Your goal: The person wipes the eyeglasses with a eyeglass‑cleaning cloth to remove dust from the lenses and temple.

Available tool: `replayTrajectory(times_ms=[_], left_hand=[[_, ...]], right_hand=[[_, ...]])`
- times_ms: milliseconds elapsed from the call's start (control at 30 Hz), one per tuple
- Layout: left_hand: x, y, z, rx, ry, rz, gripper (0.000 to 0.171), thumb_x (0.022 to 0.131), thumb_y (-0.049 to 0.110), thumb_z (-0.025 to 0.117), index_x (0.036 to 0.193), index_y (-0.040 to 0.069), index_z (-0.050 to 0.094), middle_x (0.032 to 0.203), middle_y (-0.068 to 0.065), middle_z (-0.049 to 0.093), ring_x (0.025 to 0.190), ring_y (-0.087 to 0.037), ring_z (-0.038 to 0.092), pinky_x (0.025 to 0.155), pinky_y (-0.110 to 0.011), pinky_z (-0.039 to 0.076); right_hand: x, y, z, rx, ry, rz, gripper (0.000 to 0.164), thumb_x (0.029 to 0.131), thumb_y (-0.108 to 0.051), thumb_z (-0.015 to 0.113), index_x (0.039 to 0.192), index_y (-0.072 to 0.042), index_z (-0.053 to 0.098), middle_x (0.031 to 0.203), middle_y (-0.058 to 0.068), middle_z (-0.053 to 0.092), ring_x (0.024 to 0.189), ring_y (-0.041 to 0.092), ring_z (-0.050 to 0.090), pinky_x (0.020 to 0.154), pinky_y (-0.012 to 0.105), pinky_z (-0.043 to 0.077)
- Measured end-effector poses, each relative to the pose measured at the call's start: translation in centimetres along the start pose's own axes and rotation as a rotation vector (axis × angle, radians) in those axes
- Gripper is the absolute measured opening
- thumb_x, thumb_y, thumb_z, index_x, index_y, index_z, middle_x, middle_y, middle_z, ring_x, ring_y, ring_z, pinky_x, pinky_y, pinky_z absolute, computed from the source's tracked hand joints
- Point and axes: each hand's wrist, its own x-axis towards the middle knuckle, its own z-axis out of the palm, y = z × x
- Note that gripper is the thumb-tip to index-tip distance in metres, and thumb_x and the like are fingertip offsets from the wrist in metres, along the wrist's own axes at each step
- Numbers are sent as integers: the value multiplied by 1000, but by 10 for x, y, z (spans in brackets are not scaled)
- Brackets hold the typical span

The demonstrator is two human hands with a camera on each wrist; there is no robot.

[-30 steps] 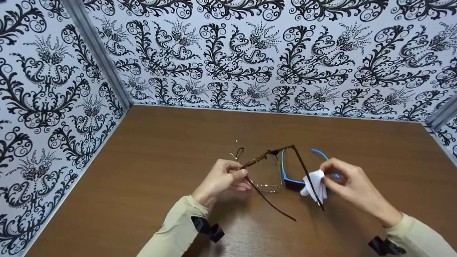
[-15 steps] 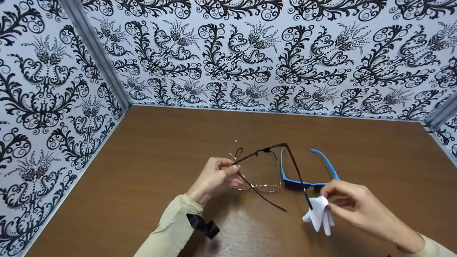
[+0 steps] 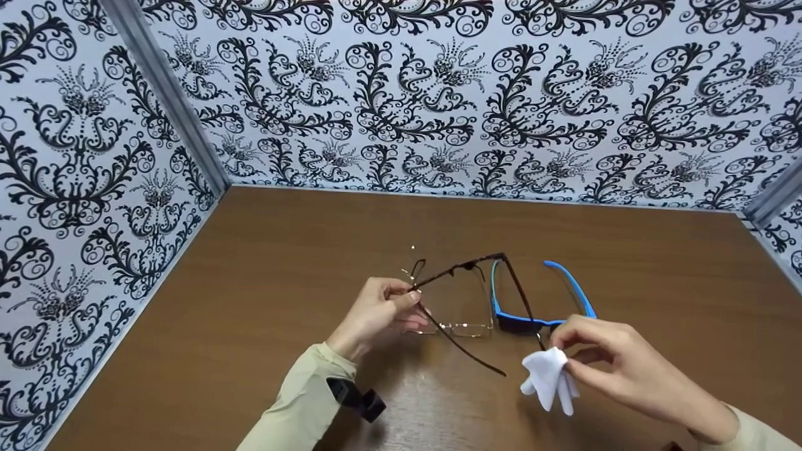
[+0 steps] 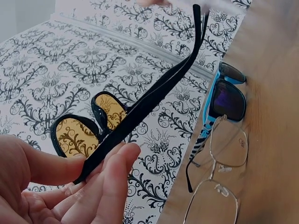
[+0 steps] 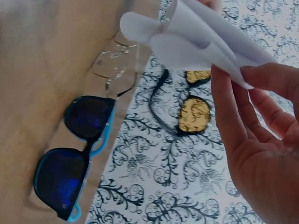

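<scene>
My left hand [image 3: 379, 316] pinches a pair of dark-framed glasses [image 4: 140, 109] at one hinge corner, raised above the table. Yellow lenses [image 4: 74, 137] show in the left wrist view, and both temples are unfolded toward me. Between thumb and fingertips, my right hand [image 3: 617, 357] holds a crumpled white cleaning cloth [image 3: 544, 373] by its upper edge. In the head view the cloth covers the tip of the right-side temple. Whether cloth and temple touch cannot be told.
Blue-and-black sunglasses [image 5: 60, 182] lie on the brown table [image 3: 301, 250] behind the cloth. Beside them are thin wire-rimmed glasses [image 4: 229, 144], partly hidden by the left hand in the head view. Patterned panels [image 3: 426, 94] close off the back and sides.
My right hand and the cloth have come down along the temple toward me. The cloth now hangs in front of the temple's tip. The held glasses have shifted slightly left.
</scene>
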Motion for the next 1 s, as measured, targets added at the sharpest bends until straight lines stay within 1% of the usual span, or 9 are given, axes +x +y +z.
replayTrajectory(times_ms=[300,367,433,533,633,733,833,867,1000], left_hand=[[-5,3,3,104,-42,9,7,93,-6,53,90,-8,59,77,-21,68,66,-24,70,63,-33,57],[-6,3,3,120,-56,9,8,93,-6,53,89,-7,60,76,-21,68,64,-23,69,63,-33,57],[-6,3,3,137,-80,13,8,93,-5,53,88,-7,60,75,-21,68,63,-21,68,63,-33,57],[-7,2,4,144,-122,20,10,93,-6,53,86,-5,59,72,-17,67,61,-18,67,64,-35,57],[-8,1,6,153,-150,25,9,93,-6,52,86,-6,57,71,-14,67,60,-17,66,63,-35,57],[-9,0,7,155,-166,26,8,93,-6,52,87,-7,56,71,-15,67,60,-18,66,62,-34,57],[-10,-1,7,158,-179,20,9,93,-5,52,89,-10,57,73,-15,67,58,-17,65,61,-33,57],[-11,-1,7,158,-183,18,9,93,-4,52,89,-10,58,73,-14,67,58,-16,65,60,-31,56],[-13,-1,9,160,-191,9,9,93,-3,54,89,-9,60,72,-11,66,54,-13,62,58,-28,55]], right_hand=[[2,22,0,-215,20,-84,43,69,23,67,97,-9,63,92,-3,62,79,9,63,67,17,52],[3,26,-1,-238,37,-123,38,71,20,66,96,-7,63,90,-1,62,77,9,61,66,15,50],[4,30,-1,-261,51,-156,25,79,13,66,96,-5,64,89,2,61,76,11,60,66,15,49],[7,34,-3,-301,57,-162,14,85,4,66,95,-6,64,89,2,61,76,10,59,65,14,48],[10,36,-2,-325,61,-168,17,84,7,66,95,-6,64,89,1,61,75,10,58,64,14,47],[14,38,-1,-353,80,-189,31,72,16,65,94,-6,64,89,2,61,75,12,57,64,16,46],[16,41,-1,-391,102,-193,32,72,16,65,93,-7,64,90,1,61,76,12,57,66,15,46],[18,42,-1,-405,109,-193,35,68,18,65,93,-8,65,90,1,61,76,12,57,66,15,46],[22,46,-1,-442,128,-189,30,71,14,65,93,-7,65,90,0,62,74,11,57,65,16,46]])
